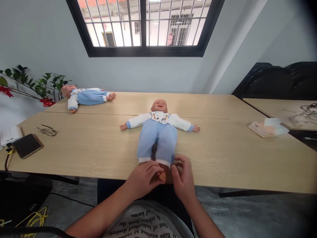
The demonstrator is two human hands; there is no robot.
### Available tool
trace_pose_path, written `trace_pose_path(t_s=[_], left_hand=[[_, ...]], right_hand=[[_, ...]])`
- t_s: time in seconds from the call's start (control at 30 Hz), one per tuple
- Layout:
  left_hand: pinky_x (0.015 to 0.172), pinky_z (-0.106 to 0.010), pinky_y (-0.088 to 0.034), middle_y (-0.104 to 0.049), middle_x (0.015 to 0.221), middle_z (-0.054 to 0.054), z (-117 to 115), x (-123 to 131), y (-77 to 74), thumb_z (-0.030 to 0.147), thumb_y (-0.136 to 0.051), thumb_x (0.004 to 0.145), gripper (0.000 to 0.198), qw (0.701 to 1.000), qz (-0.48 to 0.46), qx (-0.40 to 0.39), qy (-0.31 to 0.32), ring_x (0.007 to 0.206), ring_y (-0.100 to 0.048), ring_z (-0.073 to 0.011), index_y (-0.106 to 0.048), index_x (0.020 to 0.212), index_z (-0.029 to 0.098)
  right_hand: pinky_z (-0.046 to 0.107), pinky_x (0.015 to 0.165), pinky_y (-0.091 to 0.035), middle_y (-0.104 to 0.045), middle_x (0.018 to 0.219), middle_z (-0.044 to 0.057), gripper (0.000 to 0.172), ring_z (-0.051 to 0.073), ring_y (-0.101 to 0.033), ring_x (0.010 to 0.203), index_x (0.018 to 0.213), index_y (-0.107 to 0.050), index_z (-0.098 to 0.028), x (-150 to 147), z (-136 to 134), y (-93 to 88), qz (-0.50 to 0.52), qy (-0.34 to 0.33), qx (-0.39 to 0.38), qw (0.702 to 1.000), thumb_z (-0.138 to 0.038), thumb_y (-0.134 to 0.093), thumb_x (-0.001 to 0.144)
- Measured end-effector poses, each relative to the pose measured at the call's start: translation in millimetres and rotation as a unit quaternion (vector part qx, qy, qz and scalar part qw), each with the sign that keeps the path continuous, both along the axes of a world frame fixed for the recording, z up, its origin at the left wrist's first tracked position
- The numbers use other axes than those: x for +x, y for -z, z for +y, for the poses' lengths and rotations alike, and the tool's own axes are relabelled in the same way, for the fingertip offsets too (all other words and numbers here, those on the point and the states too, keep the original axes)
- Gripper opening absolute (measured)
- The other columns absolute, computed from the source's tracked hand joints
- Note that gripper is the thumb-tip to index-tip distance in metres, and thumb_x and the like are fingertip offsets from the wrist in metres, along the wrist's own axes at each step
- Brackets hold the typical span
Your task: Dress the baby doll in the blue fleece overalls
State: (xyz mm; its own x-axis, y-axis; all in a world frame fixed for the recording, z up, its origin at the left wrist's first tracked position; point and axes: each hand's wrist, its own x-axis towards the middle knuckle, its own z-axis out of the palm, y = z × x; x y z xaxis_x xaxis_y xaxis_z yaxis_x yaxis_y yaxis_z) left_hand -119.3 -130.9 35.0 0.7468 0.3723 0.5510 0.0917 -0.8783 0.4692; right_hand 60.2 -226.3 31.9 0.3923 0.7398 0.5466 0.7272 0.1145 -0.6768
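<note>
A baby doll (pixel 158 132) in a white top and light blue trousers lies on its back on the table, feet toward me. On its front is a white animal-face bib (pixel 160 117). My left hand (pixel 145 177) is closed around the doll's foot (pixel 162 176) on the right side of the view, with the toes showing past my fingers. At the cuff of that same trouser leg (pixel 166 148), my right hand (pixel 183 177) pinches the fabric's outer edge between thumb and fingers. The doll's other foot is hidden behind my left hand.
A second doll (pixel 91 97) lies at the table's far left, near a potted plant (pixel 42 86). Glasses (pixel 47 131) and a phone (pixel 27 145) rest on the left. A tissue pack (pixel 267 128) is on the right. The table (pixel 223 155) ends just before my body.
</note>
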Motion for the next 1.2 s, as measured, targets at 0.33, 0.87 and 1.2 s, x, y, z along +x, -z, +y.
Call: trace_pose_path(t_s=[0.33, 0.87, 1.2], left_hand=[[0.093, -0.042, -0.055, -0.071, 0.109, -0.007, -4.3, 0.7, -5.8, 0.041, -0.07, 0.093, 0.03, 0.997, 0.028, 0.066, 0.029, 0.101, -0.064, -0.0239, -0.064, 0.113, 0.02], [0.109, -0.048, -0.047, -0.06, 0.137, -0.017, 166.1, 44.7, -3.2, 0.04, -0.063, 0.093, 0.049, 0.949, -0.02, -0.266, -0.169, 0.126, -0.059, -0.03, -0.056, 0.135, 0.015], [0.107, -0.042, -0.05, -0.056, 0.141, -0.016, 199.6, 50.2, 18.5, 0.046, -0.074, 0.085, 0.069, 0.931, -0.051, -0.341, -0.117, 0.13, -0.057, -0.0284, -0.049, 0.142, 0.016]], right_hand=[[0.06, 0.119, -0.038, -0.031, 0.166, 0.013, 0.048, 0.031, -0.034, 0.152, 0.146, -0.051, -0.027, 6.8, 13.6, 7.1, -0.018, -0.046, -0.105, 0.993, -0.029, -0.054, 0.098], [0.036, 0.077, -0.05, -0.065, 0.078, 0.004, 0.029, 0.021, -0.059, 0.076, 0.075, -0.063, -0.019, 143.1, 158.7, -21.4, 0.231, -0.101, -0.169, 0.953, -0.048, -0.064, 0.08], [0.043, 0.092, -0.047, -0.065, 0.099, 0.008, 0.035, 0.024, -0.056, 0.092, 0.101, -0.063, -0.018, 149.0, 180.4, 5.2, 0.089, -0.047, -0.081, 0.992, -0.046, -0.066, 0.08]])
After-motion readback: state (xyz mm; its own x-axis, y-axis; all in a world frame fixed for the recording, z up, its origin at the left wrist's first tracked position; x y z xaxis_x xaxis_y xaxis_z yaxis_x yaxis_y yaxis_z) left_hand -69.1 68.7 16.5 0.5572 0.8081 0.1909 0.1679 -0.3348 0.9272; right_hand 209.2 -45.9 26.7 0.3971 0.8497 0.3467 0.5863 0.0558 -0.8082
